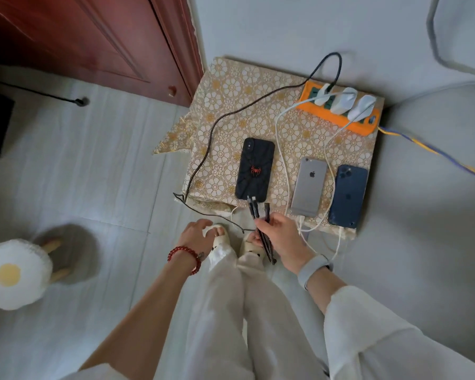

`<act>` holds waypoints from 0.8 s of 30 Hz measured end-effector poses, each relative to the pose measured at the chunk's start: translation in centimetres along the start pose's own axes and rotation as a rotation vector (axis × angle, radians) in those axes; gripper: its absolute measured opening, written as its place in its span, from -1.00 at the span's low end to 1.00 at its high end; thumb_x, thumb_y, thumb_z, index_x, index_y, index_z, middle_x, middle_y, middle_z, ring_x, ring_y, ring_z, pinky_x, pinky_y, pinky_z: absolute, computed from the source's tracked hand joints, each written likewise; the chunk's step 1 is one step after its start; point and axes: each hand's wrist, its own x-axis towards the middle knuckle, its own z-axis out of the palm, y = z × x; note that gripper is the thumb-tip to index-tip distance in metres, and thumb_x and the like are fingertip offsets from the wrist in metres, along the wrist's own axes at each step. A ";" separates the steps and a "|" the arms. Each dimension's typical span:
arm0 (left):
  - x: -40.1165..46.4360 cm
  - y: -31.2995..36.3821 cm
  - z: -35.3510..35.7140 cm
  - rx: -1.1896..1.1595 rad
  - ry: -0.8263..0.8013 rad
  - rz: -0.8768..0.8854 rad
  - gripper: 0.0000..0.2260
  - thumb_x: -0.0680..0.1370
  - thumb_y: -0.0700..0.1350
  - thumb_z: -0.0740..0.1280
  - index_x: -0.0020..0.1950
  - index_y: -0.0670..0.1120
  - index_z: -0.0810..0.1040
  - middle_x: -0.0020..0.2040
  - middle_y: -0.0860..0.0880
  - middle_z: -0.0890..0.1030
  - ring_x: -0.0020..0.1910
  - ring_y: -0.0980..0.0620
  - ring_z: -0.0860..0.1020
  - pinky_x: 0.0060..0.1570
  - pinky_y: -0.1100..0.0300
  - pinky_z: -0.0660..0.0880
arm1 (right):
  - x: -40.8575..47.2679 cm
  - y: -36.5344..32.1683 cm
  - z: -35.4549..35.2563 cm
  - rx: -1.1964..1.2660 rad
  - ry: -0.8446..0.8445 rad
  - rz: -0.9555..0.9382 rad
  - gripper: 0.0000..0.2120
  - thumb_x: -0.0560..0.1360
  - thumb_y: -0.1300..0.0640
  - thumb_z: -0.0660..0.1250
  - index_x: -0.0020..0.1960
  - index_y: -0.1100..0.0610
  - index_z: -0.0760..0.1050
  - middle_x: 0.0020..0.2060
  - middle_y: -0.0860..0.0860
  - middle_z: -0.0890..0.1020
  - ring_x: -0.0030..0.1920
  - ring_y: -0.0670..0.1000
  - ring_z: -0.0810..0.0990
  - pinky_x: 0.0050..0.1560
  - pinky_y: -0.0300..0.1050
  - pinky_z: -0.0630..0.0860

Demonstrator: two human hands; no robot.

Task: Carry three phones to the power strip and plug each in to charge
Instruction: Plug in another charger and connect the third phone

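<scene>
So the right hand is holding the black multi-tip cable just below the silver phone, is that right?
Not quite. In the head view the right hand holds the black cable below the black spider-case phone, not the silver phone.

A red-brown wooden door [93, 37] stands at the upper left above a pale tiled floor [80, 165]. A stool with a fried-egg cushion [11, 272] sits at the left edge. A floral gold cloth [231, 105] covers a low surface beside the door.
</scene>
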 end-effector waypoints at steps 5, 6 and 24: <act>2.5 0.9 -0.1 -0.043 0.032 0.083 -0.73 0.54 -0.13 0.17 0.23 -0.10 0.44 0.26 -0.14 0.46 0.21 -0.09 0.45 0.15 0.16 0.35 | 2.9 3.4 1.1 -0.603 0.017 0.039 -0.85 0.49 0.18 0.24 -0.22 0.22 0.45 -0.25 0.18 0.56 -0.20 0.12 0.52 -0.32 -0.16 0.40; 2.9 1.2 -0.1 -0.057 0.051 0.105 -0.74 0.54 -0.14 0.17 0.21 -0.10 0.45 0.25 -0.14 0.48 0.20 -0.08 0.45 0.14 0.18 0.35 | 3.2 4.2 1.2 -0.813 -0.008 0.041 -0.85 0.49 0.16 0.23 -0.14 0.24 0.50 -0.18 0.18 0.60 -0.15 0.14 0.54 -0.26 -0.14 0.39; 6.7 8.8 0.2 -0.348 0.107 0.118 -0.63 0.55 -0.19 0.13 0.36 -0.17 0.30 0.32 -0.14 0.45 0.27 -0.08 0.43 0.18 0.17 0.35 | 5.6 0.6 1.7 -0.517 0.394 -0.365 -0.86 0.50 0.24 0.25 -0.08 0.34 0.46 -0.14 0.15 0.48 -0.11 0.04 0.39 -0.20 -0.30 0.18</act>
